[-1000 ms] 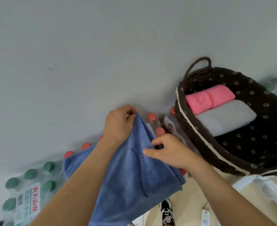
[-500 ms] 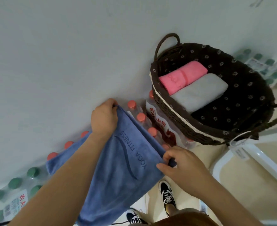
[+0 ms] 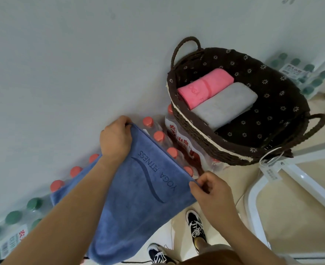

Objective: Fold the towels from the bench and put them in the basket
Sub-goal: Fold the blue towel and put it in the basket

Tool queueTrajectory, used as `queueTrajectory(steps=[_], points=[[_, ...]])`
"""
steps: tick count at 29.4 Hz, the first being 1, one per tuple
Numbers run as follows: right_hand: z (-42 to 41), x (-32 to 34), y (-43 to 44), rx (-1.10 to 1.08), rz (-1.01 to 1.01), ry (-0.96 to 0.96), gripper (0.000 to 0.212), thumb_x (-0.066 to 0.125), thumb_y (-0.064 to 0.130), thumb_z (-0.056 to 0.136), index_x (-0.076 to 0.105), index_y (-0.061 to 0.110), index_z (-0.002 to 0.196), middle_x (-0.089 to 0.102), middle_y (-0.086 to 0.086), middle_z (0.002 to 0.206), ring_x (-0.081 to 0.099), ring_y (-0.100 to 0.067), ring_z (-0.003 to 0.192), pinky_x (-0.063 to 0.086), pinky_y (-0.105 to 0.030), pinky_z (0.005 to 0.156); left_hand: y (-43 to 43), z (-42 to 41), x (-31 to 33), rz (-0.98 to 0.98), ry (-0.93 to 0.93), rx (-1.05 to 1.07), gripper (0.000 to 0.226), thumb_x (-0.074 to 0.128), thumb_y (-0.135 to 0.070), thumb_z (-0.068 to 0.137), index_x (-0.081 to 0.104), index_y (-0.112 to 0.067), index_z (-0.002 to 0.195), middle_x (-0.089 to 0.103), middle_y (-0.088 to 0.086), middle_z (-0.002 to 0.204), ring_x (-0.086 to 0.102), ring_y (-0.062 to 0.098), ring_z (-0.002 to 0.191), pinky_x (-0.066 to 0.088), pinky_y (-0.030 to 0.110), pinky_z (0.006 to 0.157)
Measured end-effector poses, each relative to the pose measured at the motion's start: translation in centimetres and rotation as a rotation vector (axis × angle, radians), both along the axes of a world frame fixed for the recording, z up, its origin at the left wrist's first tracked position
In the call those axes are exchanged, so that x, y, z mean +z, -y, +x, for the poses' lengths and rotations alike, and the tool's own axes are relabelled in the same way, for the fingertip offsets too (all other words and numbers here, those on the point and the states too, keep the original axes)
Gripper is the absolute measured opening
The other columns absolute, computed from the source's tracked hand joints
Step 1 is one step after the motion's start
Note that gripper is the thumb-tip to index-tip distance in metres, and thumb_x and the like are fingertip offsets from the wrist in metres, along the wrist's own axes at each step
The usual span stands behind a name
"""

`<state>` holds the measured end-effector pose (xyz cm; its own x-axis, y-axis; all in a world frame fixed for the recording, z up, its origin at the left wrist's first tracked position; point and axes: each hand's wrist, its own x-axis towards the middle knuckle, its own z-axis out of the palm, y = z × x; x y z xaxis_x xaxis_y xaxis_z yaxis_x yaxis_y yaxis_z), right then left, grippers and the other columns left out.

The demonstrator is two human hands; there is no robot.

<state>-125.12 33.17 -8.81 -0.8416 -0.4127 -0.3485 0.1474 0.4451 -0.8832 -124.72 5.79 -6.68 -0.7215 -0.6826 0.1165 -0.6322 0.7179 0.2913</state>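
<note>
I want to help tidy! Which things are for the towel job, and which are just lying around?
For the job: blue towel, held by left hand and right hand; basket; pink towel and grey towel inside it.
Lying about: water bottles, white frame.

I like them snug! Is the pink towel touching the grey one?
Touching: head view shows the pink towel lying flush against the grey towel, no gap.
</note>
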Motion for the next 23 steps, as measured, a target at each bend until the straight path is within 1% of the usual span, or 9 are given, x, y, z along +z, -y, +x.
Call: queueTrajectory(steps=[4,6,9,11,13,14,17,20,23], points=[[-0.1,-0.9,0.0,-0.087,-0.032,0.040,0.022,0.072,0.013,0.081,0.056,0.014,0.066,0.060,-0.001,0.062,0.056,-0.019,0.059,0.047,-0.025,0.057,-0.1,0.4,0.4,0.080,-0.079,0.054,0.018,0.050,-0.015,0.092,0.065,-0.017,0.103,0.071,0.008,0.099,0.063,0.034,0.090,0.046,0.036,0.080],[-0.4,-1.1,-0.2,-0.094,-0.037,0.048,0.020,0.074,0.010,0.079,0.057,0.013,0.068,0.061,0.000,0.064,0.057,-0.017,0.061,0.047,-0.022,0.058,-0.3,0.8,0.9,0.138,-0.147,0.081,0.016,0.052,-0.013,0.091,0.064,-0.016,0.101,0.070,0.005,0.097,0.062,0.030,0.088,0.045,0.033,0.078],[-1.2,-0.8,-0.4,-0.011,-0.037,0.108,0.021,0.075,0.006,0.077,0.057,0.016,0.074,0.062,-0.001,0.068,0.058,-0.014,0.065,0.046,-0.021,0.061,-0.7,1.9,2.2,0.186,-0.254,0.117,0.017,0.053,-0.008,0.089,0.064,-0.018,0.099,0.066,-0.005,0.091,0.062,0.024,0.084,0.045,0.029,0.077],[-2.1,-0.2,-0.6,0.118,0.010,0.121,0.022,0.076,0.007,0.077,0.060,0.021,0.080,0.065,-0.002,0.072,0.062,-0.016,0.070,0.049,-0.028,0.065,-0.6,3.0,3.3,0.179,-0.317,0.134,0.025,0.054,-0.007,0.089,0.067,-0.020,0.105,0.068,-0.007,0.097,0.063,0.019,0.088,0.046,0.025,0.082],[-3.5,0.9,-0.9,0.273,0.101,0.057,0.020,0.077,0.011,0.077,0.064,0.025,0.082,0.067,-0.004,0.073,0.064,-0.019,0.072,0.051,-0.037,0.070,-0.6,4.4,4.5,0.150,-0.359,0.131,0.032,0.054,-0.004,0.088,0.068,-0.020,0.111,0.069,-0.004,0.106,0.062,0.014,0.092,0.042,0.018,0.085],[-4.2,1.7,-1.0,0.362,0.142,0.018,0.018,0.076,0.012,0.077,0.066,0.027,0.081,0.068,-0.004,0.073,0.064,-0.019,0.072,0.051,-0.037,0.070,-0.6,5.3,5.0,0.122,-0.381,0.115,0.033,0.054,-0.001,0.087,0.069,-0.018,0.110,0.070,-0.003,0.107,0.062,0.013,0.093,0.041,0.016,0.085],[-5.5,4.6,-0.2,0.598,0.198,-0.131,0.014,0.074,0.015,0.080,0.071,0.025,0.070,0.066,0.001,0.066,0.062,-0.012,0.065,0.047,-0.027,0.062,-0.5,8.1,6.7,0.083,-0.476,0.128,0.028,0.054,0.002,0.086,0.071,-0.017,0.096,0.068,-0.005,0.095,0.062,0.015,0.085,0.044,0.021,0.081],[-5.7,7.4,1.9,0.641,0.257,-0.423,0.012,0.078,0.019,0.076,0.069,0.020,0.068,0.054,0.002,0.066,0.054,-0.015,0.065,0.039,-0.026,0.060,-0.3,11.0,9.1,0.112,-0.582,0.222,0.029,0.052,0.002,0.085,0.064,-0.024,0.089,0.066,-0.008,0.088,0.057,0.004,0.071,0.043,0.017,0.073],[-5.9,10.3,4.6,0.643,0.233,-0.611,0.019,0.079,0.020,0.073,0.063,0.029,0.068,0.054,0.008,0.077,0.055,-0.016,0.075,0.044,-0.032,0.072,0.0,14.1,12.0,0.114,-0.684,0.307,0.028,0.057,0.000,0.085,0.065,-0.027,0.086,0.064,-0.018,0.080,0.056,-0.006,0.066,0.040,0.006,0.068]])
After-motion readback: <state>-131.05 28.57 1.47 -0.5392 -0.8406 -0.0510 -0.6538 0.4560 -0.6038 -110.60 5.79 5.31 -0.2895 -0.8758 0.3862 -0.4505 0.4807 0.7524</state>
